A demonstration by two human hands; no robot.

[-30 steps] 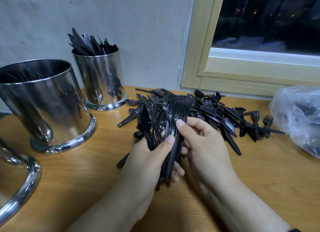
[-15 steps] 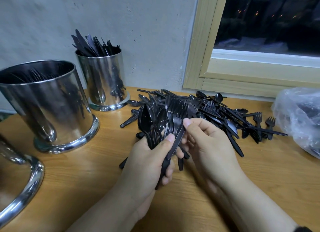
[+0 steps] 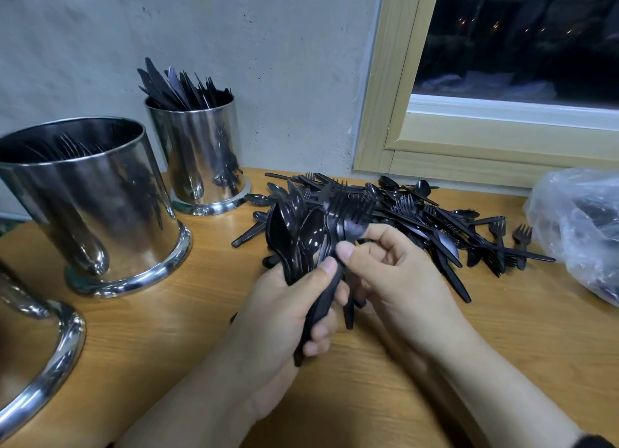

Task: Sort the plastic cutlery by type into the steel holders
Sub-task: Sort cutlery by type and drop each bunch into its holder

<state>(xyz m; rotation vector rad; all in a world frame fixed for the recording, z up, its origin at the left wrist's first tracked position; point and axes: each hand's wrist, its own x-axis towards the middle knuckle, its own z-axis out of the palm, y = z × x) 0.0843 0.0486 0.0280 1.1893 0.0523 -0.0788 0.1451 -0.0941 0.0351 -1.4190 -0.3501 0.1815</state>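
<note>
Two hands work one bundle. Left hand (image 3: 284, 317) grips mixed spoons and forks (image 3: 318, 233); right hand (image 3: 392, 273) pinches the forks' necks. Risk: pulling forks free may drag spoons loose, since handles overlap. Beyond the bundle lies the unsorted pile (image 3: 435, 220); left of it, steel holders (image 3: 100, 206).
</note>
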